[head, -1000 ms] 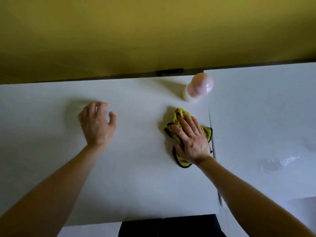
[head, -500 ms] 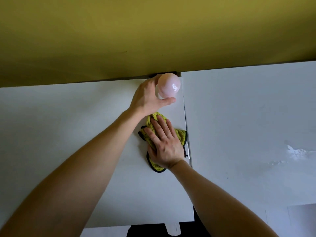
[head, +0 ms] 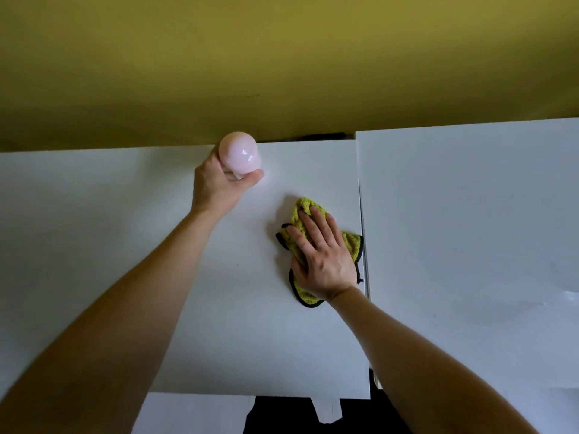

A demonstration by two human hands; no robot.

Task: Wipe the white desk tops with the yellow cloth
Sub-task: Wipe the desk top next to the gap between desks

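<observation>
**Wiping in progress, left desk partly covered, right desk not reached**

The right hand [head: 326, 261] is pressing flat on the yellow cloth [head: 352, 245], fingers spread and extended, not curled around it. The cloth is lying bunched on the left desk top [head: 94, 245], right at its right edge, just beside the seam to the right desk top [head: 470, 230]. The left hand [head: 219, 189] is gripping a pink round-topped bottle [head: 238, 153], fingers wrapped around its lower part, near the back edge by the yellow wall [head: 282, 57]; whether the bottle is lifted or resting cannot be told. Judging from this, the person is clearing the bottle out of the cloth's way. No visible wet trail, so how much of the left desk is done cannot be told. The right desk is looking untouched, with faint marks toward its right side, so most of the job is likely remaining.
</observation>
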